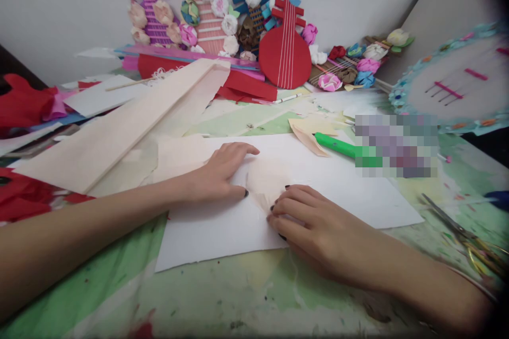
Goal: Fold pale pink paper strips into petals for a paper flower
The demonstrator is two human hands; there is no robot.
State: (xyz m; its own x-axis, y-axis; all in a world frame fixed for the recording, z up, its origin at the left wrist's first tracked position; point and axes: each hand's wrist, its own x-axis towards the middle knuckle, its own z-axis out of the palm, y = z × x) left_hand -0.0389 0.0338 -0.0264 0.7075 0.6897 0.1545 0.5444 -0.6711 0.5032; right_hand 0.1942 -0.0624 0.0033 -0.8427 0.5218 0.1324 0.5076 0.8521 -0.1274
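A small cream crepe-paper petal (267, 174), rounded above and narrow below, lies on a white sheet (214, 233). My left hand (217, 172) rests on the sheet just left of the petal, thumb and forefinger spread apart, holding nothing. At the petal's narrow lower end, my right hand (314, 222) has its fingers curled together on the tip; the thumb is mostly hidden. A cream paper piece (181, 153) lies partly beneath my left wrist. Beyond the petal are a green glue-gun-like tool (334, 144) and cream scraps (306, 137).
Gold-handled scissors (457, 228) lie open at the right. A long folded cream paper strip (135, 127) crosses the left side, near red paper (24, 196). Along the wall stand paper-flowered instrument models, including a red lute shape (284, 58). A flower-edged round fan (453, 85) leans at right.
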